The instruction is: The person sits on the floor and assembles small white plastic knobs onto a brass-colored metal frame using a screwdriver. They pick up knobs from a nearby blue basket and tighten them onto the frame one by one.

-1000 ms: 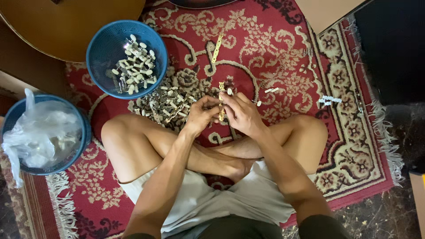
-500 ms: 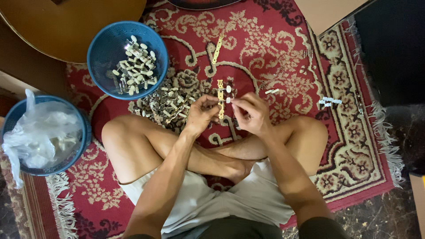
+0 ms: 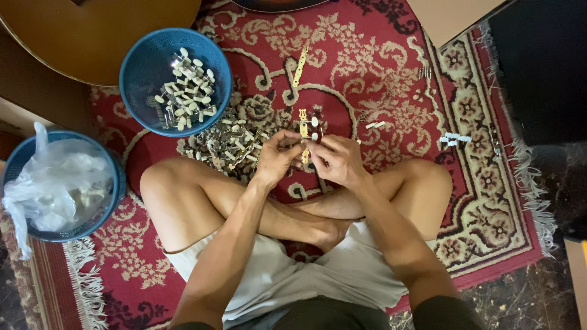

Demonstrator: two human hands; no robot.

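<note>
Head view: as the person sits cross-legged on the red patterned rug (image 3: 379, 79), both hands meet over the middle of it, just in front of the crossed shins.
Left hand: the left hand (image 3: 278, 156) has its fingers curled narrow around the lower part of a brass tuner plate (image 3: 303, 131), thumb on top.
Right hand: the right hand (image 3: 335, 160) pinches the same plate from the other side, fingertips tight near a white-knobbed peg (image 3: 314, 121) at its upper end.
Plate's place: it is held upright above the rug's centre, just beside the loose heap of tuner parts (image 3: 229, 142).
Doing it well, by my judgement: keep the plate steady with one hand and let only the other work the peg; hold it over the rug so that a dropped piece stays near.
Counts: two round blue baskets, one (image 3: 131, 91) towards the rug's far left edge holding many white-knobbed pegs, too many to count, the other (image 3: 116, 183) off the left edge with a clear plastic bag (image 3: 52, 183) in it.
More counts: one spare brass plate (image 3: 299, 64) lies towards the far edge; one small white piece (image 3: 455, 139) near the right edge.
Beyond the rug: one guitar body (image 3: 92, 30) at the far left corner.
</note>
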